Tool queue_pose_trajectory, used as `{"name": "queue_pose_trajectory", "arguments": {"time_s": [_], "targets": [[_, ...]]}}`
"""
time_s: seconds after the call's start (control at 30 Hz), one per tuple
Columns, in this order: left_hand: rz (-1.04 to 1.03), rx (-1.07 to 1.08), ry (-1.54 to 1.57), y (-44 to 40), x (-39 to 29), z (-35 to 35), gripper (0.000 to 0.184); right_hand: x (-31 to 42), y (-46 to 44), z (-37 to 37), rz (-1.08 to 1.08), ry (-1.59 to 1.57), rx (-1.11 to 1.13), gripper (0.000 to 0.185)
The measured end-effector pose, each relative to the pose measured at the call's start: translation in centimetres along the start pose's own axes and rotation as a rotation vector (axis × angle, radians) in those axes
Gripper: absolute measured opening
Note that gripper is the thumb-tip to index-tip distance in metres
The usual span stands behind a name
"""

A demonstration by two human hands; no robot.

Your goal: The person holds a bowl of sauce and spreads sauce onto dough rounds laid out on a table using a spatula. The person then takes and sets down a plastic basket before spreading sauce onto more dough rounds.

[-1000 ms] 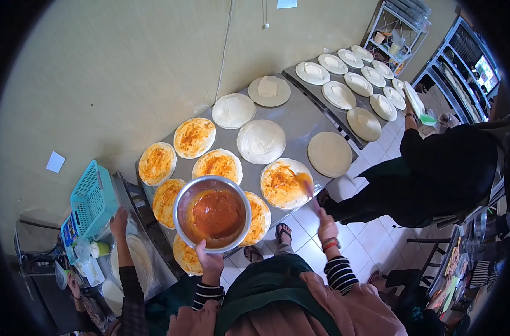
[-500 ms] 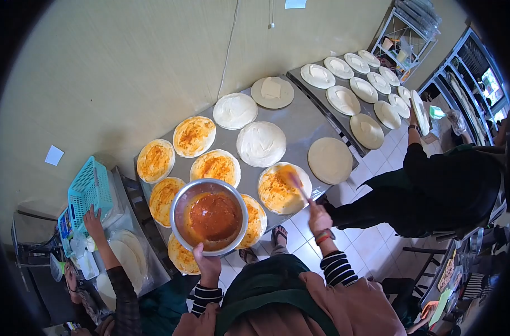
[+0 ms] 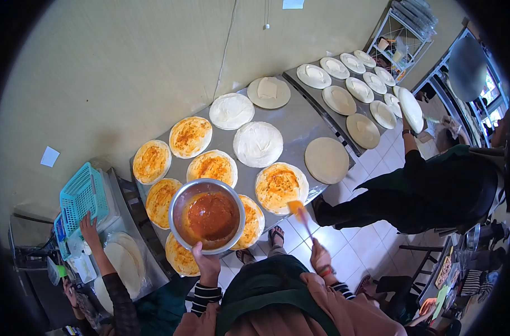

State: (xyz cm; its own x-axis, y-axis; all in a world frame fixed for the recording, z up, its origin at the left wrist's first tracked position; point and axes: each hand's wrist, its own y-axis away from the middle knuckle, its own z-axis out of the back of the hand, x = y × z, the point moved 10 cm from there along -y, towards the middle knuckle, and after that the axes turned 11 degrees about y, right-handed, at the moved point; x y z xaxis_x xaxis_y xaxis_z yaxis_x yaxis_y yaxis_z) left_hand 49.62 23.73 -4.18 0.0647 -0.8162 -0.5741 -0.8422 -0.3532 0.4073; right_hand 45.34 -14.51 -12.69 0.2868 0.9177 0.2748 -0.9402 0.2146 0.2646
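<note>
My left hand point(image 3: 206, 262) grips the rim of a steel mixing bowl point(image 3: 239, 223), which is held above the near dough rounds. Red-orange sauce point(image 3: 210, 215) covers the bowl's bottom. My right hand point(image 3: 320, 257) is closed around the handle of a brush point(image 3: 302, 215), blurred, its flat head coated orange. The brush head is just off the near edge of a dough round point(image 3: 281, 188) spread with orange sauce. Left of it, several more rounds carry the same sauce, such as one dough round point(image 3: 212, 169). Behind lies a white-coated round point(image 3: 258, 144).
A plain round point(image 3: 326, 161) lies at the right of the metal table point(image 3: 299, 120). Several pale rounds cover a second table point(image 3: 316, 95). At right, a co-worker point(image 3: 434, 185) holds a white disc point(image 3: 410, 110). At left, another person's hand point(image 3: 88, 228) is at a turquoise basket point(image 3: 86, 190).
My right hand has drawn the brush back from the sauced round toward me, off its near edge. The bowl stays nearly in place. The co-worker's white disc has turned flatter to view.
</note>
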Motion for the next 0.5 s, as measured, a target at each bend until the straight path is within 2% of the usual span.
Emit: {"name": "queue_pose_trajectory", "arguments": {"time_s": [0.03,0.1,0.17,0.23,0.3,0.4,0.43,0.5], "targets": [[0.003,0.002,0.000,-0.3,0.2,0.3,0.061,0.9,1.2,-0.4,0.079,-0.086,-0.065,0.030],[0.025,0.010,0.034,-0.9,0.7,0.7,0.057,1.8,1.8,-0.8,0.056,-0.106,0.023,0.031],[0.023,0.041,0.041,-1.1,0.6,0.3,0.054,2.7,1.4,1.0,0.182,-0.120,-0.254,0.029],[0.024,0.070,0.048,-1.0,0.6,-0.1,0.052,1.9,-1.2,0.9,0.037,-0.105,-0.223,0.028],[0.021,0.067,0.071,-1.0,0.4,0.1,0.050,2.6,-2.0,-0.1,-0.014,-0.072,-0.097,0.029],[0.003,0.095,0.094,-0.8,0.0,-0.2,0.049,6.2,0.4,-1.6,0.144,-0.007,0.023,0.032],[0.009,0.092,0.094,-0.8,0.1,-0.1,0.049,6.9,0.9,-1.5,0.113,-0.014,0.066,0.033],[0.007,0.085,0.082,-0.8,-0.1,-0.1,0.048,7.2,0.3,-0.9,0.066,-0.042,0.003,0.034]]}}
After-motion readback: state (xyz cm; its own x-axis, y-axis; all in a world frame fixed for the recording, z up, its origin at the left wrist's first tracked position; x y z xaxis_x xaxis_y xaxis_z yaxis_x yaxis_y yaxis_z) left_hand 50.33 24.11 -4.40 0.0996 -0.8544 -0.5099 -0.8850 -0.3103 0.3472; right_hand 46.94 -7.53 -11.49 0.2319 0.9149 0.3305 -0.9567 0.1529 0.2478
